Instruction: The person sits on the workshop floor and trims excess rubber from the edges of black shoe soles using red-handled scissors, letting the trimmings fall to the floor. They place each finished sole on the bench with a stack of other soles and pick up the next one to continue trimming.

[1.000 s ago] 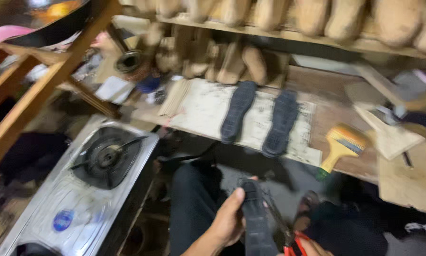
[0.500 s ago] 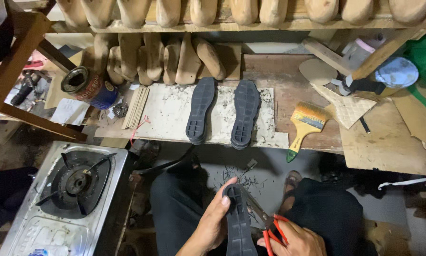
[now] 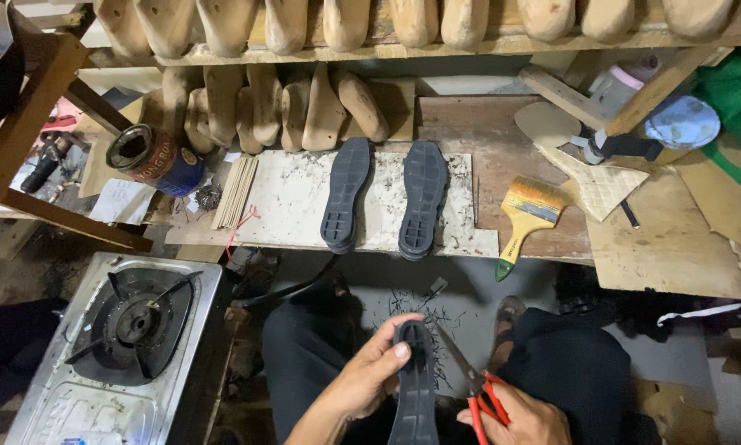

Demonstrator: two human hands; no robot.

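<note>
dark sole [image 3: 413, 387] edge-up between left hand [image 3: 369, 381], scissors [image 3: 478, 391]

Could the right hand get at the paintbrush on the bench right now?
Probably not at once: the right hand is busy with red-handled scissors. The paintbrush itself lies uncovered at the bench edge.

Left hand [image 3: 370, 375] fingers curled; right hand [image 3: 523, 416] clenched, low

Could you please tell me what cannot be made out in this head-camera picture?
- Right hand: cut off by the bottom edge, so its grip on the red-handled scissors is partly unseen.
- Dark rubber shoe sole in the left hand: lower end out of frame.
- Silver gas stove: front cut off.
- Scissor blade tips: too thin to place.
</note>
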